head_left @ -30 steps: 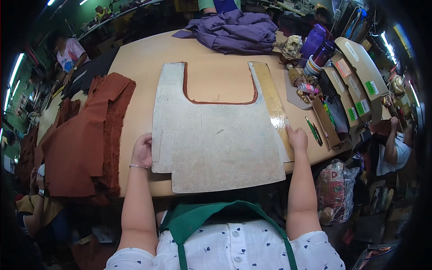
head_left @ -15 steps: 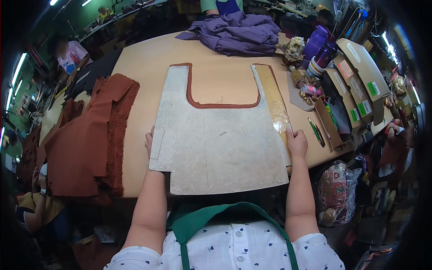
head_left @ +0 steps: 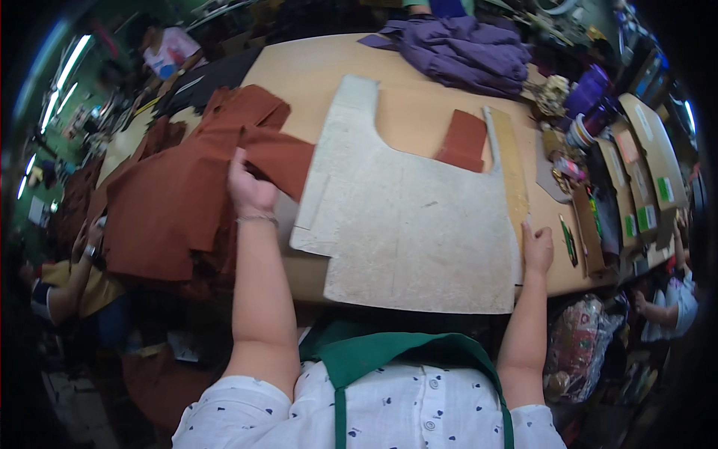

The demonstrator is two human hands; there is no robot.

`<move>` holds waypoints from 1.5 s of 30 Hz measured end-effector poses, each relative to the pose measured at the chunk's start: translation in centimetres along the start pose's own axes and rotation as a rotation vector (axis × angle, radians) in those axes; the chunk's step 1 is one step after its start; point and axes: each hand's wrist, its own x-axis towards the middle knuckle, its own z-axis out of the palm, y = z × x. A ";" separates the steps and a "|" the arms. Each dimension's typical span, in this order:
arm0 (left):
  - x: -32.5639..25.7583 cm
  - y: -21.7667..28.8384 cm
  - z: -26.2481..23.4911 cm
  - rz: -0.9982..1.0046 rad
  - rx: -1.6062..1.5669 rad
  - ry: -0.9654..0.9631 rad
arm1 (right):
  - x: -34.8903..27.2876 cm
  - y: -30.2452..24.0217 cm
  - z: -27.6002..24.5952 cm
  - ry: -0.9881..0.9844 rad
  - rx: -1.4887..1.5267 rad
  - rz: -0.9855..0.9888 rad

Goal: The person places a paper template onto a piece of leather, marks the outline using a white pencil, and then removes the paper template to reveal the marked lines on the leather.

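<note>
A scuffed, pale-grey, flat panel (head_left: 419,232) with a U-shaped notch and yellow edge strip (head_left: 510,161) lies over the tan table (head_left: 314,71), right hand (head_left: 538,248) gripping its edge, left hand (head_left: 251,188) pinching matte rust-brown cloth (head_left: 283,159).

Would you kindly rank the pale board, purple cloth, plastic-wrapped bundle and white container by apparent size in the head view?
1. Pale board
2. Purple cloth
3. Plastic-wrapped bundle
4. White container

Apparent size only; distances differ.
</note>
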 end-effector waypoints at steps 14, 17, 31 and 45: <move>-16.3 62.9 -18.3 1.043 0.398 0.493 | -0.3 -0.5 1.0 -0.039 -0.011 -0.036; -30.0 66.4 -25.8 0.962 0.634 0.917 | 0.1 0.4 1.3 -0.027 -0.035 -0.029; -62.7 43.9 -41.7 -0.182 1.342 1.916 | 1.5 2.1 2.4 -0.025 -0.113 -0.078; -25.3 41.3 -22.5 1.183 2.542 0.843 | 1.0 1.7 2.2 -0.042 -0.091 -0.084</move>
